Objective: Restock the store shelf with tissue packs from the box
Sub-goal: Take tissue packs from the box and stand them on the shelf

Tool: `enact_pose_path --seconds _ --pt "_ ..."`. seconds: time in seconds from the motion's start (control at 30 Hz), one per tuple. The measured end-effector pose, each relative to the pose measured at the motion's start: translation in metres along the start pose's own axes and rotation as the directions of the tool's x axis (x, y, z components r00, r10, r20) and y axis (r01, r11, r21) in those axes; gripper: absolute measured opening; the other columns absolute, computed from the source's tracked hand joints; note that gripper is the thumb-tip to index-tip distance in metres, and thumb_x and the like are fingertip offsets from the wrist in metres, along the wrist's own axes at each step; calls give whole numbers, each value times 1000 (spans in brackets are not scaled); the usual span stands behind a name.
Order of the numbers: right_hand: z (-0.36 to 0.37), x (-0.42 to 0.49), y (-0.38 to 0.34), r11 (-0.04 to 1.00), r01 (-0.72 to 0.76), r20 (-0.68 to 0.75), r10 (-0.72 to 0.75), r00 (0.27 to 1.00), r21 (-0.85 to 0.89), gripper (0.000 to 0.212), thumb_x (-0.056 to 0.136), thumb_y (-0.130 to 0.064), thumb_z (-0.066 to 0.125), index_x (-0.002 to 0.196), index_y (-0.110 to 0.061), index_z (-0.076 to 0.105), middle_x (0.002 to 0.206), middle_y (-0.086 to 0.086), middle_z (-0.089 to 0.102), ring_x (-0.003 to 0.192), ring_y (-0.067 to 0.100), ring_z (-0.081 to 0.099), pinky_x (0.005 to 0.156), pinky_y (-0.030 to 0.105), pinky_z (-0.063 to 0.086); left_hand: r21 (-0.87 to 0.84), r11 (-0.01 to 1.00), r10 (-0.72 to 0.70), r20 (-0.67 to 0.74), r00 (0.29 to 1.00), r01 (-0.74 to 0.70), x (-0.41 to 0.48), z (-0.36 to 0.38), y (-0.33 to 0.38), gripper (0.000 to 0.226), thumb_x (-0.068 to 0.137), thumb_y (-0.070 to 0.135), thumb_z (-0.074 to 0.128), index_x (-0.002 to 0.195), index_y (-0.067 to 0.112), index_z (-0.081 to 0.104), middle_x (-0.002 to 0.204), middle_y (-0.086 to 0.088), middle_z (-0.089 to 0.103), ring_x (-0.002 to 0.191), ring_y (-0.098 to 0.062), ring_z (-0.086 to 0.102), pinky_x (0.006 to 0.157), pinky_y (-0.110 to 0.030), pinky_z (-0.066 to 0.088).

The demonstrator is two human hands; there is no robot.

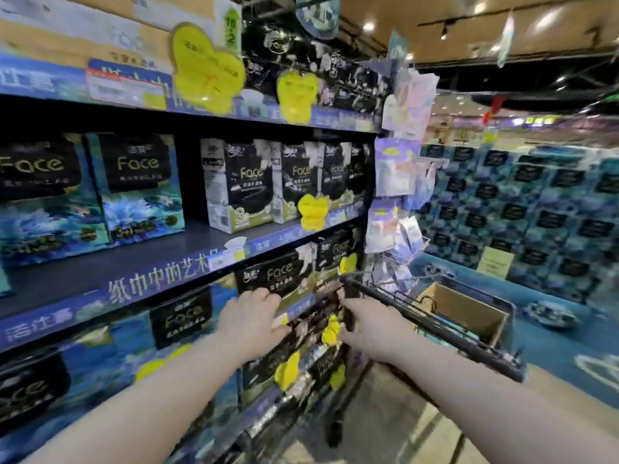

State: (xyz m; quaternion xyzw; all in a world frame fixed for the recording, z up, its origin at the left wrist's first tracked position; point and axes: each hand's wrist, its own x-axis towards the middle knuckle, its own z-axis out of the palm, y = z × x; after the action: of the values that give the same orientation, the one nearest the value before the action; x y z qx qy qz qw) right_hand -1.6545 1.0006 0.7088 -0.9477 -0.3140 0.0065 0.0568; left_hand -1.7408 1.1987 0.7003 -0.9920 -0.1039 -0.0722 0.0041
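Black tissue pack (308, 329) in the head view sits at the shelf (303, 304) front edge, near its right end, between both hands. The left hand (254, 316) presses it with flat fingers, while the right hand (365, 324) has a grip too blurred to tell. Best pushed in squarely, flush with its neighbours. The box (469, 313) stands in the cart (435, 333).

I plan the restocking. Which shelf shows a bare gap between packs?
The middle shelf: bare board shows between its blue packs and white packs. The others look full.
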Motion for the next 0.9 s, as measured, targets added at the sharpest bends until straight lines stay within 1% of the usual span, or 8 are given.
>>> enact_pose_path --seconds 0.1,0.27,0.37,0.53,0.67,0.73,0.83,0.9 --pt "-10 -34 80 996 -92 2 92 996 15 58 86 -45 57 138 -27 40 142 0 47 132 24 42 105 41 39 -25 997 79 10 997 -79 20 12 82 52 87 59 45 124 22 48 124 -1 50 120 -25 48 93 -38 43" --pt "-17 -87 206 958 -283 31 282 959 39 61 85 -46 58 139 -28 38 141 2 49 130 26 46 103 41 41 -89 962 260 32 965 -256 51 32 220 55 85 59 48 126 22 49 125 0 50 120 -24 49 95 -39 44" --pt "-17 -110 263 925 -369 42 367 929 91 62 85 -44 60 141 -26 38 140 3 51 127 24 48 102 37 43 -94 935 349 60 935 -343 66 42 286 53 85 58 49 125 22 49 122 0 50 119 -24 49 96 -40 45" --pt "-9 -124 329 876 -451 65 447 892 168 57 85 -40 60 137 -23 43 141 3 49 127 24 47 103 37 42 -89 899 437 96 894 -430 101 51 360 56 87 57 47 131 22 45 132 -1 47 127 -24 43 103 -41 40" --pt "-5 -122 368 829 -524 94 516 852 198 61 87 -34 61 142 -26 36 143 2 48 128 23 47 104 34 41 -78 873 488 93 868 -482 141 65 401 57 86 58 48 130 21 47 129 -2 49 122 -25 48 98 -41 43" --pt "-7 -116 392 811 -556 90 549 831 182 59 88 -36 60 142 -27 36 142 2 50 126 23 49 103 35 43 -100 852 522 99 847 -513 168 76 425 56 87 57 48 129 20 47 129 -2 50 122 -25 48 98 -40 43" --pt "-11 -103 431 774 -619 79 614 785 132 64 88 -44 57 145 -27 33 145 1 46 131 23 45 106 37 41 -133 810 585 120 802 -571 208 91 463 57 87 58 47 130 21 47 133 -2 48 124 -24 46 99 -39 42" --pt "-14 -93 456 748 -654 74 650 756 111 65 88 -44 58 145 -29 31 146 0 45 131 23 45 106 38 41 -163 785 617 131 776 -597 232 99 486 58 86 59 48 130 22 47 133 -2 48 125 -23 46 101 -39 41"
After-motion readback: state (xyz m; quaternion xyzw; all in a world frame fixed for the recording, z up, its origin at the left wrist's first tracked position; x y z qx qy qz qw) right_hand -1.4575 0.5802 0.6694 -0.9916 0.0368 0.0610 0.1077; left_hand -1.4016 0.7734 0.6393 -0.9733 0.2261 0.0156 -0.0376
